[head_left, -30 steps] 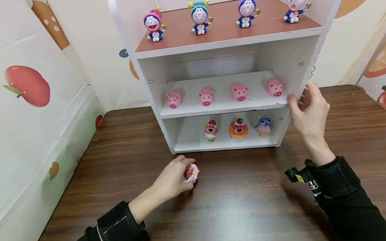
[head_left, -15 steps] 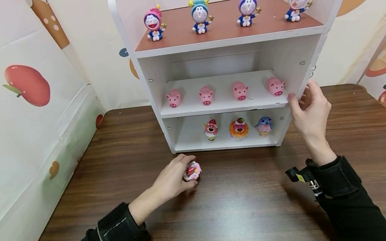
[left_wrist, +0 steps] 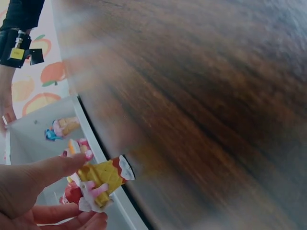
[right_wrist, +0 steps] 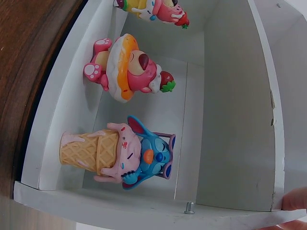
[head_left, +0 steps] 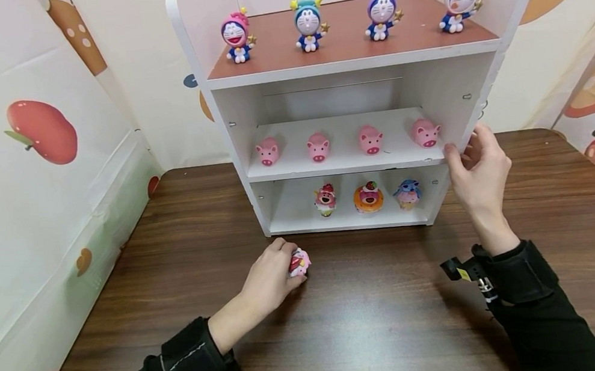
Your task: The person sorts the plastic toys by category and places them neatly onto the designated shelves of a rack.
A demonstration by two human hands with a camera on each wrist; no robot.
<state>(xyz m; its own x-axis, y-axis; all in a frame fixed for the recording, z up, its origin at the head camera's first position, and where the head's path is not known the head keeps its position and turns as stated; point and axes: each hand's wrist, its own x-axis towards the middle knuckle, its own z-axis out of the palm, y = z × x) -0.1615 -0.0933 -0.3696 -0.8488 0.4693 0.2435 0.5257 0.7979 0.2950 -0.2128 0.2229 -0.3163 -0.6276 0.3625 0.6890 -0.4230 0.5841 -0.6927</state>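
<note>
My left hand (head_left: 269,279) holds a small pink and red figurine (head_left: 299,262) between thumb and fingers, in front of the shelf unit's lower left corner. In the left wrist view the figurine's yellow waffle-cone body (left_wrist: 108,175) with a white-tipped base shows beyond the thumb; the fingers hide part of it. My right hand (head_left: 481,181) grips the right side panel of the white shelf unit (head_left: 356,65), thumb at the front edge beside the middle shelf. The bottom shelf bears a red-capped bear figurine (head_left: 325,201), a bear in an orange ring (head_left: 368,198) and a blue-headed cone figurine (head_left: 407,194).
Several pink pig figurines (head_left: 318,147) stand in a row on the middle shelf. Above them, several figurines in animal hoods (head_left: 308,26) line the brown top shelf. The unit stands on a dark wooden table (head_left: 376,310) against fruit-patterned wall covering (head_left: 48,193).
The left hand and wrist have shifted slightly to the right and turned, with the figurine still in the fingers. The right hand keeps its place on the side panel.
</note>
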